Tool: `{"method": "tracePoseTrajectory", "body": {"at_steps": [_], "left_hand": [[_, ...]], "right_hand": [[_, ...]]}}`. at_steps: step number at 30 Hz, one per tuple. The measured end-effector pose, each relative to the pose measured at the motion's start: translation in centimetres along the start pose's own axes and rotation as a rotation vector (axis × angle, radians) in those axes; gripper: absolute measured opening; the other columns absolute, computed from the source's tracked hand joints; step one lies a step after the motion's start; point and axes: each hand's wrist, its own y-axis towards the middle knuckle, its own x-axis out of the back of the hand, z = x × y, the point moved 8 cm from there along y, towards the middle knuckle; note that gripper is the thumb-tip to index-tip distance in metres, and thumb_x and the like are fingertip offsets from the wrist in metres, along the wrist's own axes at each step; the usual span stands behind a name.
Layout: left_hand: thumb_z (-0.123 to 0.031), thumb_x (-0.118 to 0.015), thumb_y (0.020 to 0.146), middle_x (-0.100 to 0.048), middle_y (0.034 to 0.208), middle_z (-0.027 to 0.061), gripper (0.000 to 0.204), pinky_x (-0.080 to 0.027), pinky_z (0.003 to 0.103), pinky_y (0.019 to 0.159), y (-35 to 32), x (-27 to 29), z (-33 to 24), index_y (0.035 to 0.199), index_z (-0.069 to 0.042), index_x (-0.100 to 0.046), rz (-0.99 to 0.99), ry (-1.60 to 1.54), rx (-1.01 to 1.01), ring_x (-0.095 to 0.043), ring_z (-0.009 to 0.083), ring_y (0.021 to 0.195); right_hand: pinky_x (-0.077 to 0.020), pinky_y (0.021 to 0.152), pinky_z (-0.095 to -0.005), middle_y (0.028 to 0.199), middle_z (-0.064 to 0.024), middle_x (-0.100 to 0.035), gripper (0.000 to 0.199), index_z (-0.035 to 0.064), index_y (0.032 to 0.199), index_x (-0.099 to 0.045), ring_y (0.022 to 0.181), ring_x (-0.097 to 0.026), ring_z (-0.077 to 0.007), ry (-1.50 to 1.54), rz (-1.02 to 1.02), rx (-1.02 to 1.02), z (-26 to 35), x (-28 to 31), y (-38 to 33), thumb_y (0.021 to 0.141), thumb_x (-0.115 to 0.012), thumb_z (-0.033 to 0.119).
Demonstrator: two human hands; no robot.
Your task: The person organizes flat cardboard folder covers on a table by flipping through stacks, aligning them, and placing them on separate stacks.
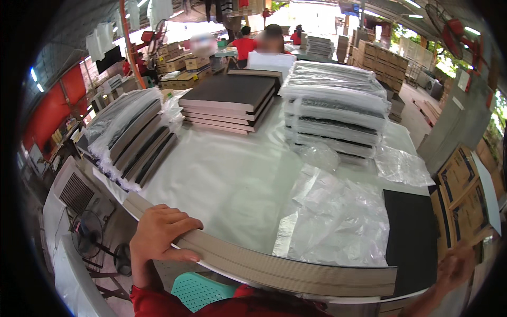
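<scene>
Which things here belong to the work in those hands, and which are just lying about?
Likely in the work:
long ribbed tan piece, in the left hand
clear plastic sheeting
black panel
dark-topped stack

Probably just lying about:
green stool
floor fan

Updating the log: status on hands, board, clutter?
Left hand holds tan board. Right hand blurred, off it. Clear plastic lies just beyond board's right half.

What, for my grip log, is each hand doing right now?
Left hand: closed on the long ribbed tan panel, thumb and fingers astride it.
Right hand: blurred, fingers seemingly curled; cannot tell if holding anything.
</scene>
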Motion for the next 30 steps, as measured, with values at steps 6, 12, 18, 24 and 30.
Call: {"method": "tracePoseTrajectory", "body": {"at_steps": [6,12,18,24,30], "left_hand": [[-0.065,-0.059,0.063,-0.056,0.062,0.0042,0.06,-0.035,0.033,0.051,-1.4,-0.1,0.0,0.08,-0.008,-0.06,-0.096,-0.01,0.058,-0.054,0.0223,0.053],[-0.066,-0.055,0.065,-0.055,0.06,0.0045,0.062,-0.034,0.033,0.051,-0.6,0.1,-0.3,0.08,-0.007,-0.06,-0.107,-0.058,0.047,-0.053,0.0225,0.052],[-0.067,-0.055,0.063,-0.058,0.065,0.0055,0.063,-0.036,0.034,0.054,-0.1,-0.5,-0.1,0.08,-0.006,-0.06,-0.059,-0.094,0.071,-0.054,0.0248,0.056],[-0.07,-0.042,0.07,-0.054,0.07,0.0126,0.072,-0.036,0.038,0.063,-1.0,0.2,-0.2,0.081,-0.001,-0.057,-0.124,-0.004,0.148,-0.051,0.0316,0.065],[-0.071,-0.034,0.075,-0.052,0.074,0.0138,0.077,-0.035,0.038,0.066,-0.9,-1.3,-0.1,0.085,0.002,-0.054,-0.039,-0.003,0.199,-0.049,0.03,0.069]], "right_hand": [[-0.0358,0.048,-0.0308,0.058,-0.0013,-0.052,0.028,0.009,0.084,-0.061,0.052,-0.05,-0.0184,-0.093,0.524,0.373,1.5,-6.1,2.8,0.062,-0.075,0.018],[-0.0387,0.049,-0.03,0.059,0.0007,-0.054,0.028,0.0098,0.085,-0.06,0.052,-0.052,-0.0186,0.058,0.089,0.031,-0.1,0.6,3.0,0.065,-0.074,0.024],[-0.0394,0.047,-0.0285,0.057,-0.0008,-0.05,0.027,0.01,0.082,-0.062,0.056,-0.053,-0.018,0.012,0.444,0.274,3.5,-4.1,0.5,0.061,-0.076,0.019],[-0.0491,0.058,-0.0258,0.082,-0.0028,-0.052,0.044,0.01,0.095,-0.066,0.069,-0.055,-0.0167,0.109,0.268,0.433,6.4,-5.3,-4.5,0.054,-0.078,0.021],[-0.049,0.057,-0.0187,0.081,-0.0003,-0.049,0.029,0.0136,0.087,-0.071,0.074,-0.055,-0.0132,0.022,-0.004,0.476,5.8,-4.4,-7.4,0.058,-0.075,0.01]]}}
